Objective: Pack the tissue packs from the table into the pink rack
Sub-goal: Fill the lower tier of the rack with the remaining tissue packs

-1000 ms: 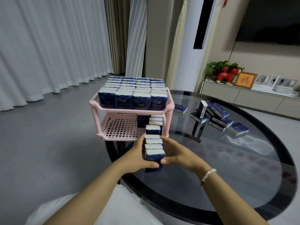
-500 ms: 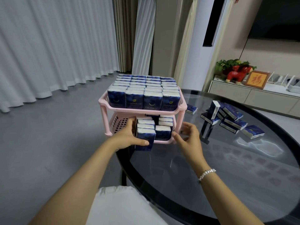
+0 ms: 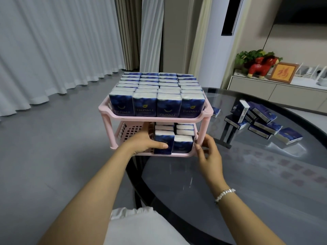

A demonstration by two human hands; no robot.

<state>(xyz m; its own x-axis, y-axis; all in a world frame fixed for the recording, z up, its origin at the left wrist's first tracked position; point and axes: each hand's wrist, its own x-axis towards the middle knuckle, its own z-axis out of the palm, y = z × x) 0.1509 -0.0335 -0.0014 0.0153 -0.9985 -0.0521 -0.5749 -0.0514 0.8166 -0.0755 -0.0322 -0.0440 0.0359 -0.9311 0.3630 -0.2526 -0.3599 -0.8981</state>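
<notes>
A pink two-tier rack stands at the left edge of the round glass table. Its top shelf is packed with several rows of blue tissue packs. On the lower shelf two short rows stand at the right. My left hand reaches into that shelf and grips the left row of packs, thumb across the front pack. The right row's front pack stands beside it. My right hand hovers with loosely curled fingers by the rack's front right post, holding nothing.
Several loose tissue packs lie in a heap on the table to the right of the rack, one more behind the rack's right post. A white cabinet with a red figure and a framed picture stands behind the table. Grey floor spreads out to the left.
The stack I held with both hands on the table has gone into the lower shelf. My right hand has let go and drawn off to the rack's right post; my left still pushes the row.
</notes>
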